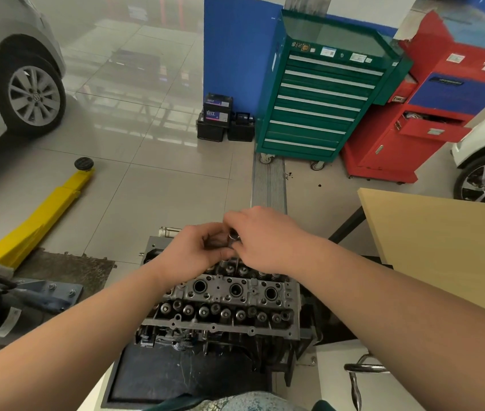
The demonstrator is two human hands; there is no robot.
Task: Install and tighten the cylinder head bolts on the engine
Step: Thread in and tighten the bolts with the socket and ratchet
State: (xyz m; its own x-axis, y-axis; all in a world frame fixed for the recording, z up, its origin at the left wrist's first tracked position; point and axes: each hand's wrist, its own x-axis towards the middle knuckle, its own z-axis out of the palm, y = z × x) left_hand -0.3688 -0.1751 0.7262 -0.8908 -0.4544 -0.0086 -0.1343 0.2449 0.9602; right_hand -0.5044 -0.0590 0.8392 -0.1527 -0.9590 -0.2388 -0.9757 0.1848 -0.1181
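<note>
While both hands meet above the far side of the cylinder head (229,295), the step in hand looks like readying a small metal piece (233,234), probably a bolt or a socket for one, before it goes into a hole; which it is cannot be told, since only its shiny round end shows. The left hand (194,250) has its fingers (216,240) curled in toward the piece, and the right hand (262,238) pinches it from the other side, its fingertips closed on the metal. The piece sits between the two sets of fingers, clear of the head below them. Its round end points up and slightly toward the camera, so its long axis seems to run roughly upright, though the rest is hidden inside the grip. The head lies on its stand (176,372) just below and nearer than the fingers, its long axis running left to right, three large round bores in a row along the middle. By my judgement, the next move calls for lowering the piece straight down into a bolt hole, keeping it upright so the thread starts cleanly.
</note>
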